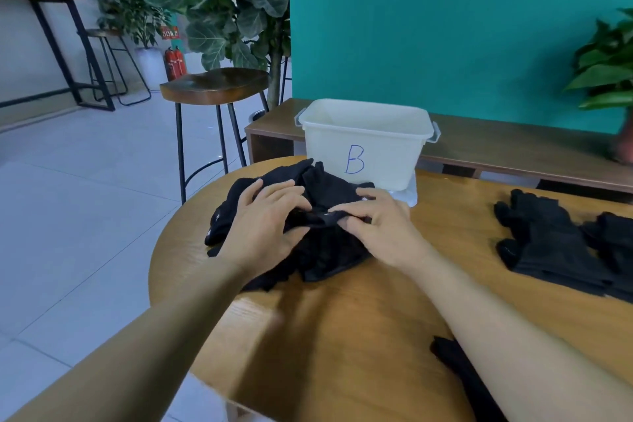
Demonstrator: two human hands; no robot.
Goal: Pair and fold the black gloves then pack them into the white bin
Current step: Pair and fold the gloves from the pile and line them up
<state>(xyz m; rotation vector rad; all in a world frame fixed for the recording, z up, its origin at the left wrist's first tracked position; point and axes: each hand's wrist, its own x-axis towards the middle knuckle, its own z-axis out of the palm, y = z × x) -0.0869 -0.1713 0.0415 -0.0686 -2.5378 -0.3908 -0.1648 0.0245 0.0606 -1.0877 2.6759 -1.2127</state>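
Observation:
A heap of black gloves (325, 250) lies at the left end of the wooden table (342, 336), just in front of the white bin (366, 144) marked "B". My left hand (267, 226) rests on the heap's left side with fingers spread and bent over the fabric. My right hand (373, 223) pinches a black glove's edge (329, 217) between thumb and fingers at the top of the heap. Both hands nearly touch. More black gloves (548, 243) lie flat on the table at the right.
The bin stands on its white lid (407, 193) at the table's far edge. Another black glove (462, 373) peeks out under my right forearm. A wooden stool (215, 84) stands left of the table, a low wooden bench (513, 151) behind it, and plants at both sides.

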